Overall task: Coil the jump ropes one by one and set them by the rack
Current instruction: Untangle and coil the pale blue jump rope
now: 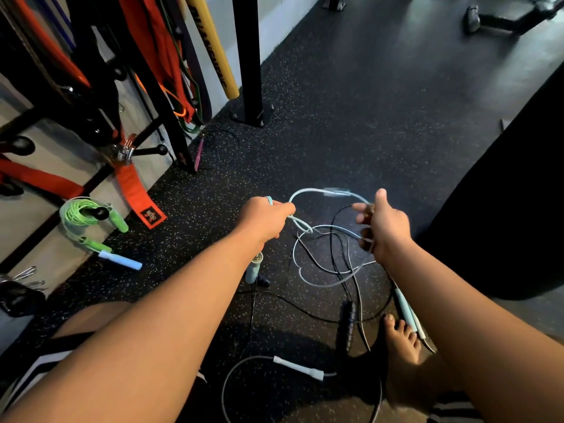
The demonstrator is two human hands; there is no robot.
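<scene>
while both hands (265, 219) grip it, light-blue rope (308, 192) stretches left-right.

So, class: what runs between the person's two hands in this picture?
In the head view, a light blue jump rope arcs from the closed left hand to the right hand, above tangled black rope on the floor.

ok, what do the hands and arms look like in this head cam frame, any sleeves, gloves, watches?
Both arms are bare from the frame edge to the wrist: no sleeves in view. The left hand and right hand are bare too: no gloves, rings, watch or wristband visible. No markings or tape on either forearm. The only clothing in sight is dark fabric with white stripes near the lower frame corners, not on the arms.
</scene>
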